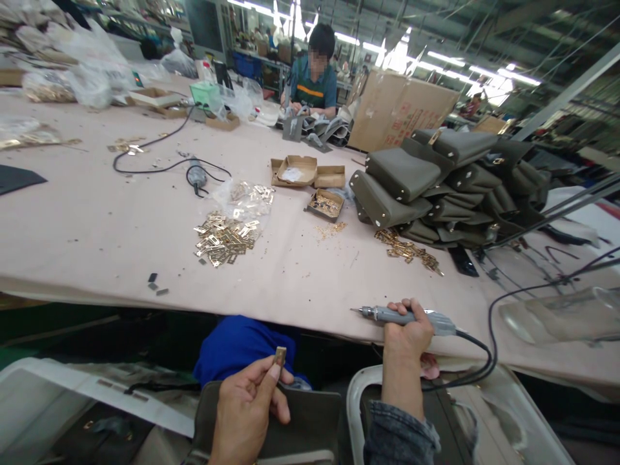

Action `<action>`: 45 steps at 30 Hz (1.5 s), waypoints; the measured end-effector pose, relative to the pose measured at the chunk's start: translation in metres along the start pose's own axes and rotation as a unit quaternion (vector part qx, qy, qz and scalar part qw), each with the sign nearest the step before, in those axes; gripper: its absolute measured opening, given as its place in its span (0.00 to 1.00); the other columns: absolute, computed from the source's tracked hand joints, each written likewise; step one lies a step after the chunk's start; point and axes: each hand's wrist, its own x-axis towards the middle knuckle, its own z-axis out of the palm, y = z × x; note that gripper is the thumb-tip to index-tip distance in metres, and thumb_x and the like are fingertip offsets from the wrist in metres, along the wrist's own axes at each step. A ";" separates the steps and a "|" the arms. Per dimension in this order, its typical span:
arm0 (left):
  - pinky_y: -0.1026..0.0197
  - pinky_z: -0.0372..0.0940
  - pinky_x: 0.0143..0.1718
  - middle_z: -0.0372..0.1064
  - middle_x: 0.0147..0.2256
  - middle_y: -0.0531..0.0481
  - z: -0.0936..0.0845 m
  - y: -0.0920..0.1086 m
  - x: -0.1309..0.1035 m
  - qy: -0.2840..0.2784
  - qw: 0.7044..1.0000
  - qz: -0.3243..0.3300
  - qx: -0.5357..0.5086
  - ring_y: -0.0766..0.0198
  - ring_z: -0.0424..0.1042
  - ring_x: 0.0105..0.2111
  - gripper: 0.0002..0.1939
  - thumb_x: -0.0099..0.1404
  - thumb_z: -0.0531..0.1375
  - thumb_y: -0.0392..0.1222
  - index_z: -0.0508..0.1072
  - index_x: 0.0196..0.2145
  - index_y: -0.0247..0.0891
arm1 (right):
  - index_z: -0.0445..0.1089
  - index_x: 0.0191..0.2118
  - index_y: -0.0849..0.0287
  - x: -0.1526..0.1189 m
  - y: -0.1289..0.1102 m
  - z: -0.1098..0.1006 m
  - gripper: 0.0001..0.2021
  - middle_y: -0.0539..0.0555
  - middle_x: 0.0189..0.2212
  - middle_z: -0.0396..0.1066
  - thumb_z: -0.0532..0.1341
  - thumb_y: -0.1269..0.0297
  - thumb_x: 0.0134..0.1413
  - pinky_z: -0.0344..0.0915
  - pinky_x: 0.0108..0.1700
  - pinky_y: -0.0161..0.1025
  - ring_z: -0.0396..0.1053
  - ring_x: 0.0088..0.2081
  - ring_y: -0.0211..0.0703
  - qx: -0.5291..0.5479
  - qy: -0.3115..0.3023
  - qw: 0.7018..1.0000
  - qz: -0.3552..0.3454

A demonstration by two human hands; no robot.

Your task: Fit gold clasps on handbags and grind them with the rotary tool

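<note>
Between the thumb and fingers of my left hand point(254, 400) is a small gold metal plate point(279, 355), held up above a dark olive bag piece point(314, 413) on my lap. My right hand point(409, 326) is wrapped round a grey electric screwdriver point(387, 314) at the table's front edge. Its bit points left, and a black cable point(477, 345) runs from its rear end. Beyond my hands, a heap of gold metal plates point(223, 239) lies on the table beside a clear plastic bag point(247, 197) with more of them.
Olive bags point(436, 181) are piled at the right, with gold fittings point(409, 250) and a black phone point(464, 260) before them. A small box of screws point(326, 205) stands mid-table. Another screwdriver point(196, 174) lies left. Across the table sits a person point(314, 81) near a large carton point(400, 110).
</note>
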 end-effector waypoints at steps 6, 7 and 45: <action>0.69 0.59 0.18 0.74 0.18 0.47 -0.004 -0.004 0.004 -0.014 1.000 0.000 0.012 0.66 0.68 0.14 0.21 0.64 0.65 0.57 0.78 0.35 0.33 | 0.61 0.32 0.59 0.001 0.000 0.000 0.11 0.43 0.28 0.63 0.66 0.73 0.48 0.67 0.29 0.32 0.58 0.22 0.29 0.001 0.008 1.000 -0.001; 0.69 0.59 0.18 0.74 0.18 0.47 -0.004 -0.004 0.004 -0.015 1.000 -0.001 0.015 0.66 0.68 0.14 0.21 0.64 0.65 0.57 0.78 0.35 0.33 | 0.61 0.32 0.59 0.001 0.000 -0.001 0.11 0.43 0.28 0.63 0.66 0.73 0.47 0.67 0.29 0.32 0.58 0.22 0.29 0.001 0.010 1.000 -0.002; 0.63 0.73 0.23 0.77 0.32 0.35 -0.016 0.001 -0.002 -0.079 0.986 -0.056 -0.139 0.54 0.81 0.25 0.23 0.60 0.64 0.53 0.74 0.38 0.25 | 0.69 0.34 0.60 -0.219 -0.006 0.076 0.06 0.47 0.22 0.65 0.67 0.71 0.52 0.62 0.28 0.37 0.60 0.20 0.33 -0.144 -0.312 0.939 0.013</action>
